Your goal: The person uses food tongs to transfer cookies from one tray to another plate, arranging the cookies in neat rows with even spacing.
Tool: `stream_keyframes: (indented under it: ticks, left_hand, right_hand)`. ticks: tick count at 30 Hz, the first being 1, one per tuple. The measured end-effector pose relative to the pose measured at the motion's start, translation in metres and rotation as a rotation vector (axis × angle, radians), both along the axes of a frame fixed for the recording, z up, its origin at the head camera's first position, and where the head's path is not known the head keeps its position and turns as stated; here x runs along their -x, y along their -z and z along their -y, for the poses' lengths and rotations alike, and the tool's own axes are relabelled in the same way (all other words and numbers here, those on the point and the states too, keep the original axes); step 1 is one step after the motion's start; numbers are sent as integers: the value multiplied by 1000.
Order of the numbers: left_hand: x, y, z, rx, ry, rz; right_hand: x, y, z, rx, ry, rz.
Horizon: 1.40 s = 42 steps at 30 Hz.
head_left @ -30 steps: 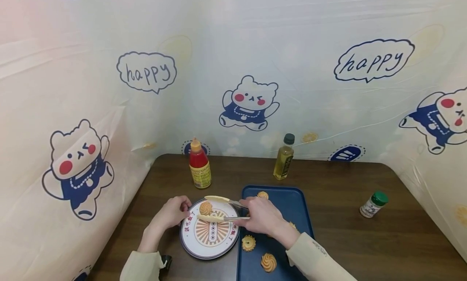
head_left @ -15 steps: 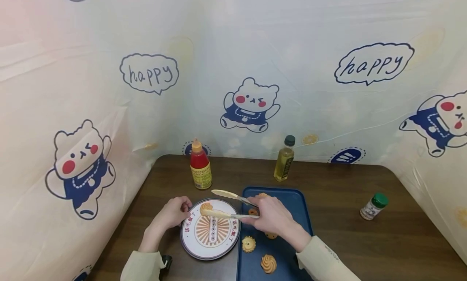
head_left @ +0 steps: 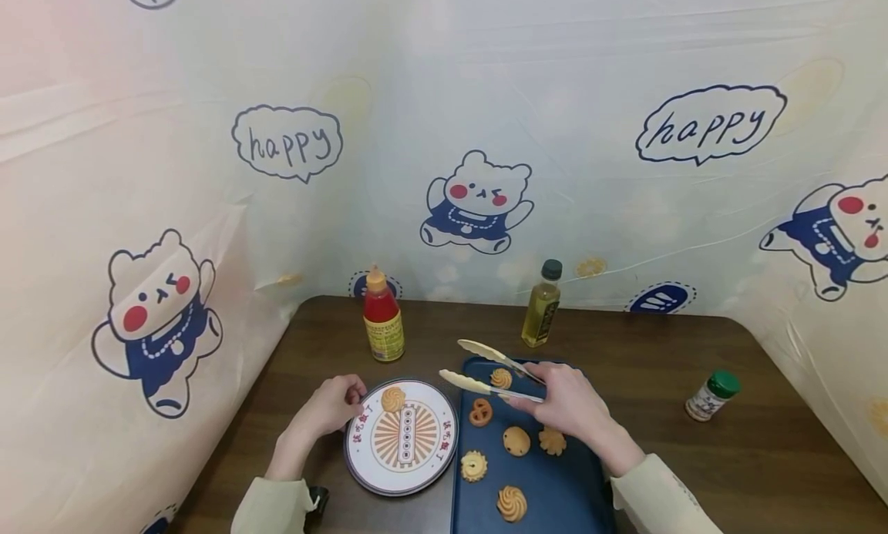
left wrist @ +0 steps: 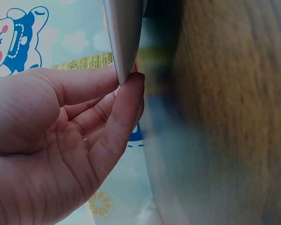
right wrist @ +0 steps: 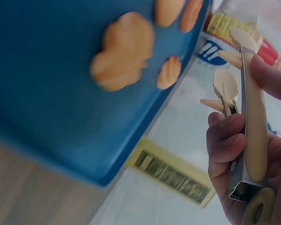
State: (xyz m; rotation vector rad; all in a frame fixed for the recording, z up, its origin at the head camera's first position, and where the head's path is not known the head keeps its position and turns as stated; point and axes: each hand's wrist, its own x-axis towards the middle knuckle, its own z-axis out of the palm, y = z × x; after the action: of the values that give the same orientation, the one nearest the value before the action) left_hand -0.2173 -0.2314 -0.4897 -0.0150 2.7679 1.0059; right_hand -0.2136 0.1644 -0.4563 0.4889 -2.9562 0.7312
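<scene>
At the lower middle of the head view, my left hand (head_left: 329,403) pinches the rim of the white plate (head_left: 405,478), where a swirled cookie (head_left: 393,399) lies. My right hand (head_left: 572,403) grips the tongs (right wrist: 255,131), their tips spread near the upper left of the blue tray (head_left: 555,503). The tray's cookies (head_left: 516,441) look light and crumbly, best nipped gently across their sides; the plate seems stiff and slick.

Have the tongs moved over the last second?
Yes: in the head view the tongs went right, from reaching over the plate toward the far end of the blue tray.
</scene>
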Motion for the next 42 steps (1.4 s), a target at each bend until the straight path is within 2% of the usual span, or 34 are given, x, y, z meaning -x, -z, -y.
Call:
stream_keyframes:
  ticks: [8,18,25,42]
  left_hand:
    - [-2,-3,-1,3,6,1]
    - [-1,-3,0,0,21,-13]
    - [-1,-3,0,4,4,1]
    - [-3,-5,-1,5,16,-7]
  right_hand:
    - [-3,9,-32,-27,40,23]
    - [-10,17,-57,-49,80,83]
    - [-12,20,-63,-48,82,103]
    - [-12,26,-65,-47,74,119]
